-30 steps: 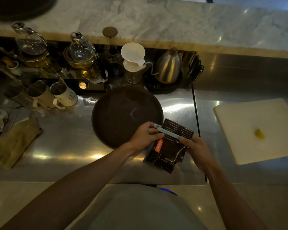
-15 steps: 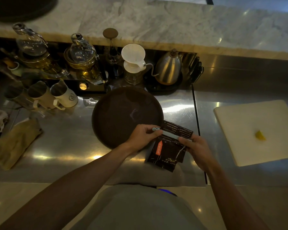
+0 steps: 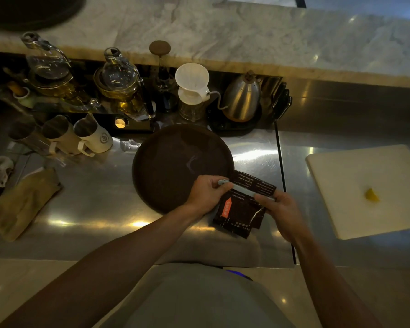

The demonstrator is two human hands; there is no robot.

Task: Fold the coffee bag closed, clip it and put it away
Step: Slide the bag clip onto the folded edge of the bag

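Observation:
A dark coffee bag (image 3: 240, 213) with an orange label and white print is held over the steel counter, just right of a round dark tray (image 3: 166, 162). Its top flap is folded over. A long pale grey-blue clip (image 3: 243, 189) lies across the fold. My left hand (image 3: 205, 192) pinches the clip's left end. My right hand (image 3: 277, 209) grips the clip's right end together with the bag's right edge. The right end of the clip is hidden under my fingers.
A white cutting board (image 3: 365, 190) with a yellow lemon piece (image 3: 372, 195) lies at the right. Behind the tray stand a white dripper (image 3: 192, 86), a steel kettle (image 3: 243, 98), glass teapots (image 3: 118, 76) and three pitchers (image 3: 90, 136). Folded cloths (image 3: 21, 202) lie at the left.
The bag and both hands have shifted slightly; both hands keep their hold on the clip across the fold. Otherwise nothing has visibly changed.

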